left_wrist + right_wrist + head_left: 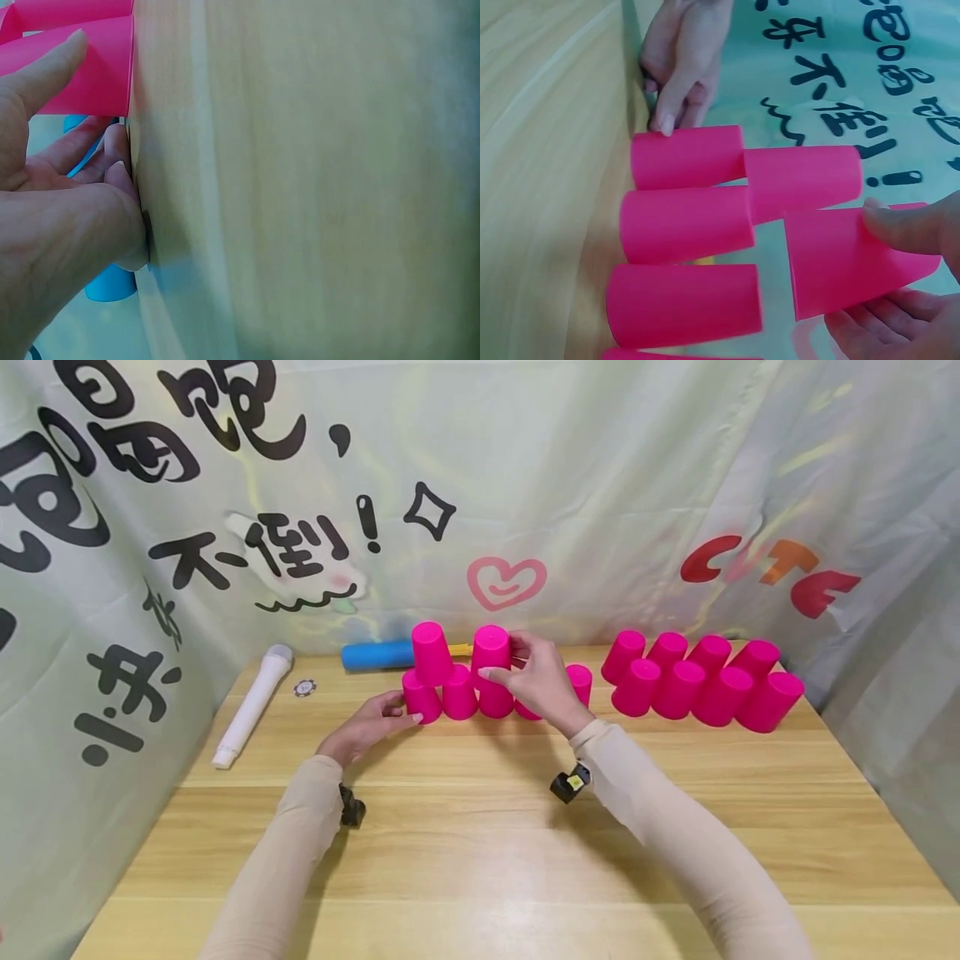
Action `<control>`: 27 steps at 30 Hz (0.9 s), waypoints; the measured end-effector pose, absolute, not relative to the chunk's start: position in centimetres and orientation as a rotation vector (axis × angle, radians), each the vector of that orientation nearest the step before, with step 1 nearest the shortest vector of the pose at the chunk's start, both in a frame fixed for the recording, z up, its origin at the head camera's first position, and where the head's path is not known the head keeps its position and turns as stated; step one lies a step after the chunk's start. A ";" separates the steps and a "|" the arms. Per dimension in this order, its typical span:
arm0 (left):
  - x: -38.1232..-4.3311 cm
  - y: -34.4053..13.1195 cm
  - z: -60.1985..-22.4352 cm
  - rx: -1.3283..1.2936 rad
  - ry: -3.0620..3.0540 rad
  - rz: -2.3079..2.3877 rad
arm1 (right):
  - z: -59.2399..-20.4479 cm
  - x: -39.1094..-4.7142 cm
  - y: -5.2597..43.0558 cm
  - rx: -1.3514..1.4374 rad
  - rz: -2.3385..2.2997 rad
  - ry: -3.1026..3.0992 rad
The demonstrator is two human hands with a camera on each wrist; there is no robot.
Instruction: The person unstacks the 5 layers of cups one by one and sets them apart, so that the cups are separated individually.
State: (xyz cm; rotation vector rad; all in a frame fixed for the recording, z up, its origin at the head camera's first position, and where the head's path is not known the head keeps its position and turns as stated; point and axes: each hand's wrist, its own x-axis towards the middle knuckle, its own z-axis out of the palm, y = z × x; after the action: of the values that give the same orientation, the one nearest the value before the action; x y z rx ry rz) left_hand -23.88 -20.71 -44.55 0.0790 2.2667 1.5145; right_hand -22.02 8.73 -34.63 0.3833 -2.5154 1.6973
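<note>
Upside-down pink cups form a row on the wooden table (465,843). My left hand (367,727) holds the leftmost pink cup (420,697) low at its side, thumb on the near face and fingers behind. One upper cup (431,653) sits across the two leftmost cups. My right hand (543,685) grips another upside-down cup (832,262) between thumb and fingers, just right of that upper cup. In the right wrist view, a small gap separates its rim from the lower row. My right hand partly hides the row's right part, where an end cup (579,683) shows.
To the right stand several more upside-down pink cups (678,689) in two rows. Behind the left cups lies a blue cylinder (375,655). A white microphone (253,706) and a small round chip (304,688) lie at the left. A printed curtain (600,510) hangs behind.
</note>
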 end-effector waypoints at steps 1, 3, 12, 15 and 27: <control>-23.9 -20.7 -44.6 0.066 2.264 1.513 | -34.6 -21.8 9.1 0.374 1.694 -2.519; -24.0 -20.7 -44.6 0.048 2.265 1.505 | -34.6 -21.4 10.0 0.356 1.687 -2.523; -24.0 -20.7 -44.7 0.052 2.264 1.517 | -34.7 -19.1 14.9 0.250 1.634 -2.551; -24.0 -20.7 -44.7 0.055 2.263 1.527 | -34.8 -18.2 16.5 0.208 1.615 -2.564; -23.9 -20.6 -44.7 0.050 2.269 1.526 | -35.1 -15.1 22.2 0.060 1.553 -2.593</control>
State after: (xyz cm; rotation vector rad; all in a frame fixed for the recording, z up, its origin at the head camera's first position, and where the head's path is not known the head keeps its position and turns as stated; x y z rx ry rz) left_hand -23.94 -20.61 -44.66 0.0502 2.2686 1.5259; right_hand -15.14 22.22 -35.15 0.0603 -2.5927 1.5533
